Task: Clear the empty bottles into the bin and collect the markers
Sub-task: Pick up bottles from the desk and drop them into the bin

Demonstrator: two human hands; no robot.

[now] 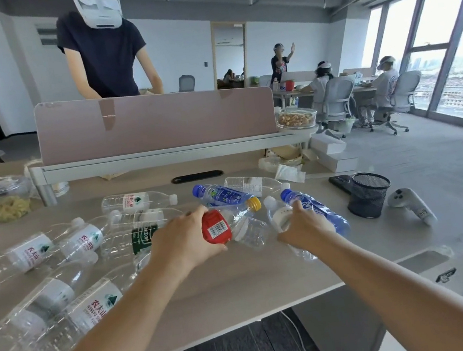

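The red bottle (217,231), yellow-capped, is lying near the middle of the tabletop (239,279) with the left hand (180,243) wrapping it. Just beside it, a clear bottle (278,216) with a white cap is sitting under the right hand (301,229). A blue bottle (322,209) is touching that hand's far side.

From where I'm standing, the trouble is likely to come from the crowding. These empties are light and round, and they are lying against one another. Lifting two at once may nudge the neighbours into rolling, and the blue one could go off the right edge. Thin plastic also buckles under a hard squeeze, so either bottle could squirt out of a grip. No bin is showing from here, so they may need carrying some way.

The left fingers (195,212) are curling firmly round the red label, gripping it. The right fingers are closing over the clear bottle's body (whether they are also catching the blue one, I cannot tell).

Many more bottles (34,253) are lying on their sides across the left half, some overlapping. To the right a black mesh cup (368,194) is standing upright, with a phone (339,183) behind it and a grey controller (409,204) near the edge. I am seeing no markers anywhere. A pink partition (156,120) is closing off the far side.
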